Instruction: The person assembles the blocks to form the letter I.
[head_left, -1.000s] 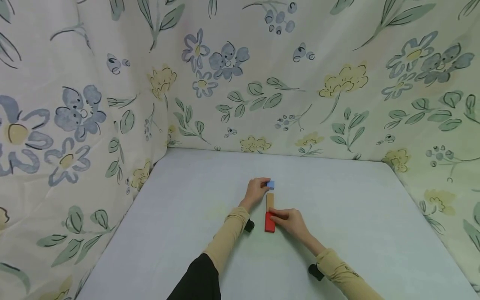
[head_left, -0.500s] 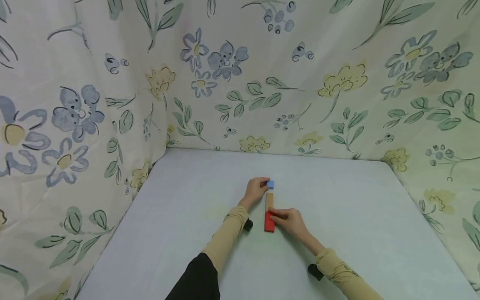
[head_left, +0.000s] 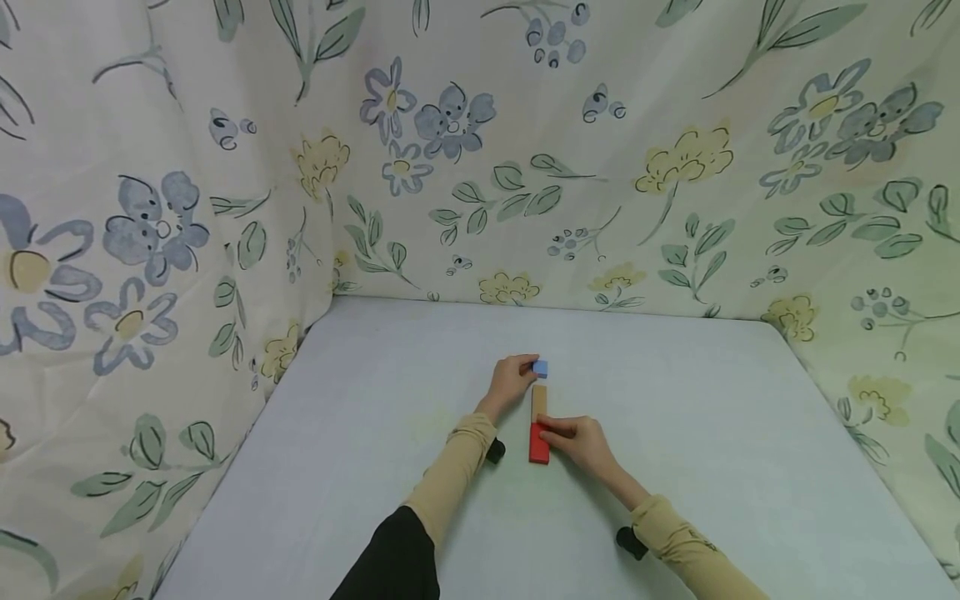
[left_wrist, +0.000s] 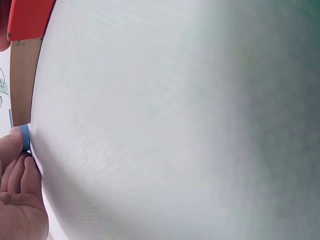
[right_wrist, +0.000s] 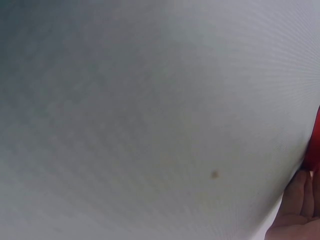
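Observation:
My left hand (head_left: 512, 380) pinches a small blue block (head_left: 541, 368) by its left side, at the far end of a line of blocks. Nearer to me lies a plain wooden block (head_left: 539, 402), a narrow gap short of the blue one in the head view. A red block (head_left: 538, 450) touches the wooden block's near end. My right hand (head_left: 583, 443) holds the red block near that joint, thumb and fingers at its right side. In the left wrist view the blue block (left_wrist: 25, 138) shows between thumb and fingers; in the right wrist view only an edge of the red block (right_wrist: 314, 147) shows.
The blocks lie on a white-covered table (head_left: 675, 400). A floral curtain (head_left: 465, 208) hangs along its back and sides. Black wrist devices (head_left: 632, 543) sit under both forearms, close to the tabletop.

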